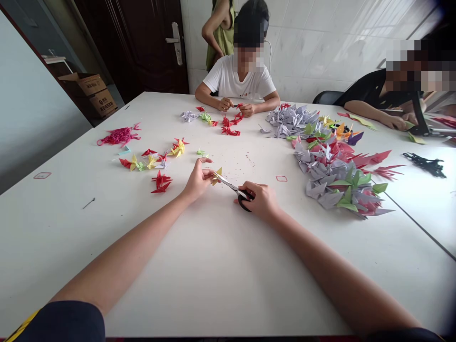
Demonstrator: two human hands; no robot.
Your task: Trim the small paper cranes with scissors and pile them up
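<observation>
A white tabletop (60, 237), grey, green and red origami cranes (337, 166) heaped at right, small red and yellow paper cranes (153, 159) laid out at left, a seated person in a white T-shirt (239, 80) opposite, stacked cardboard boxes (87, 95) by a dark wooden door (131, 42)

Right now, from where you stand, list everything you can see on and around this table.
table: one, white, under everything
crane pile: many, grey, red and green, right side of table
small cranes: many, red and yellow, left of centre
pink tangle: one, left side of table
black tangle: one, far right of table
cardboard boxes: two, brown, on floor by door
door: one, dark brown, behind table
co-workers: three, one seated opposite in white, one standing behind in green, one seated right in black
yellow crane: one, yellow, pinched in left hand
scissors: one, silver with black handles, in right hand
left hand: one, above table
right hand: one, above table
</observation>
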